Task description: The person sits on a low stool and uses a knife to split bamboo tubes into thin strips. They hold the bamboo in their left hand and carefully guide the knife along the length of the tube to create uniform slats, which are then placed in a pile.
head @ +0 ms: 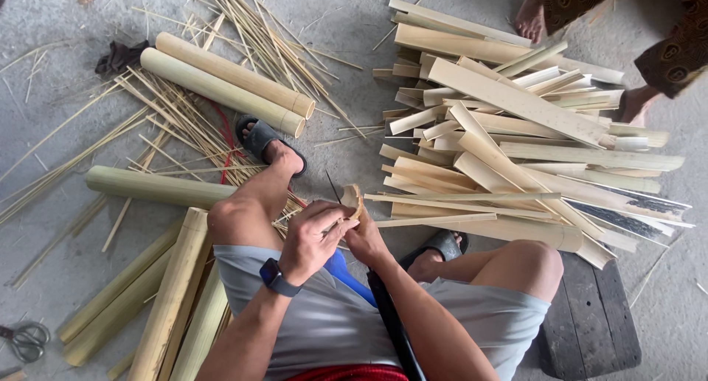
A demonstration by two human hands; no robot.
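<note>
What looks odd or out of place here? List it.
A dark crumpled glove or rag lies among the thin bamboo slivers beside two bamboo tubes. Scissors sit alone at the lower left edge. The heap of split slats is jumbled, not stacked.

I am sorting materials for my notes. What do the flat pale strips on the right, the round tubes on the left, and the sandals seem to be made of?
The flat pale strips look like split bamboo: raw, matte, with fibrous grain. The round tubes seem whole bamboo sections with smooth greenish-yellow skin and hollow ends. The sandals look like dark rubber or foam, dull in finish; which one cannot be told.
</note>
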